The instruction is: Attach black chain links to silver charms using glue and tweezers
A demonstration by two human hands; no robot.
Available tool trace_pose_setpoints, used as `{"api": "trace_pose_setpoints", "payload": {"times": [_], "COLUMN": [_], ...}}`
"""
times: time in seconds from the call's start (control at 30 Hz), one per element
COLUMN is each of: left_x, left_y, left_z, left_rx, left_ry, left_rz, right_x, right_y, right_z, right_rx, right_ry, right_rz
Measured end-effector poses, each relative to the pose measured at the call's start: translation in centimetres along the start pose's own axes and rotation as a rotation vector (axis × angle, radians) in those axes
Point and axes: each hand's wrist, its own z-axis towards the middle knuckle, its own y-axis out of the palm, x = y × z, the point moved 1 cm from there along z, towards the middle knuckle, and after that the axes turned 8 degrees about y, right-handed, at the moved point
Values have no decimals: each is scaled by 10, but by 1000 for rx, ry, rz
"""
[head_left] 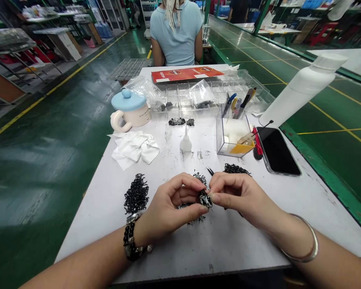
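Both hands meet over the middle of the white table (pixel 234 241). My left hand (pixel 168 206) pinches a small black metal part (pixel 205 198) between thumb and fingers. My right hand (pixel 240 194) is closed on the same part from the right, with black tweezers (pixel 210 171) sticking up out of its grip. Beneath the hands lies a small heap of similar black parts (pixel 195 218). A pile of black hook-shaped pieces (pixel 136 193) lies to the left, and another black pile (pixel 236 169) sits just behind my right hand.
A clear box of tools (pixel 233 132), a phone (pixel 277 150), a white bottle (pixel 301 90), a small glue bottle (pixel 185 141), a crumpled cloth (pixel 135 147), a lidded mug (pixel 129 109) and clear trays (pixel 198 96) stand farther back. A person in a blue shirt (pixel 177 32) sits beyond.
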Motion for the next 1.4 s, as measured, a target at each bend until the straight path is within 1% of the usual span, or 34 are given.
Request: {"api": "trace_pose_setpoints", "payload": {"times": [0.1,0.2,0.47,0.67,0.77,0.97,1.1,1.23,1.3,1.4], "left_x": [1,3,4,4,4,5,5,5,5,4], "left_y": [0,0,0,1,2,2,2,1,1,1], "left_z": [1,1,0,0,-2,-2,-2,-3,-3,-4], "left_rx": [-4,9,51,52,70,107,117,126,135,153], "left_ry": [31,62,88,114,144,218,220,223,225,230], "left_rz": [19,59,116,137,184,292,323,332,336,329], "right_x": [5,7,10,11,12,15,17,19,20,19], "right_y": [0,1,4,7,9,12,13,13,13,14], "right_z": [2,2,3,3,3,4,4,3,1,-2], "right_rx": [-38,-49,-46,-63,-75,-22,27,67,111,195], "right_ry": [67,100,102,153,152,83,32,-16,-73,-205], "right_rz": [128,190,256,357,395,387,346,258,199,75]}}
